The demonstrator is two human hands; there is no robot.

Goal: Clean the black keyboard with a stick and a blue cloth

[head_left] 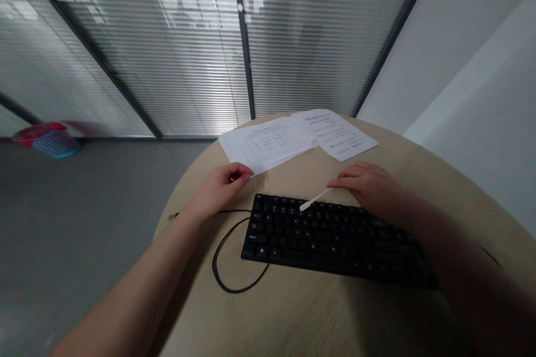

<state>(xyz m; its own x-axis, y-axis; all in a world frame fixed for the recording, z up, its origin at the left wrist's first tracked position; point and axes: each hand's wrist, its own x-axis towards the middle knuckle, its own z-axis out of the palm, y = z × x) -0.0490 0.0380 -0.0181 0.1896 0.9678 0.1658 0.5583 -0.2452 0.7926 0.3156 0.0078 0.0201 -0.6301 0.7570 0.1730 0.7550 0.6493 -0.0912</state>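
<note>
A black keyboard (310, 237) lies on the round wooden table (251, 318), its cable looping out at the left. My right hand (368, 184) is closed on a thin white swab (316, 199), whose thicker tip is over the keyboard's upper rows. Beyond the keyboard's upper left corner, my left hand (224, 185) has its thumb and fingertips brought together near the edge of the papers (268, 145). What those fingers hold, if anything, is too small to make out. My right forearm covers the keyboard's right end.
Printed sheets spread across the table's far side. The cable's plug (173, 216) lies by the left table edge. A red and blue basket (54, 140) stands on the floor at the far left. Glass panels with blinds (188, 56) and a white wall (473, 67) rise behind the table.
</note>
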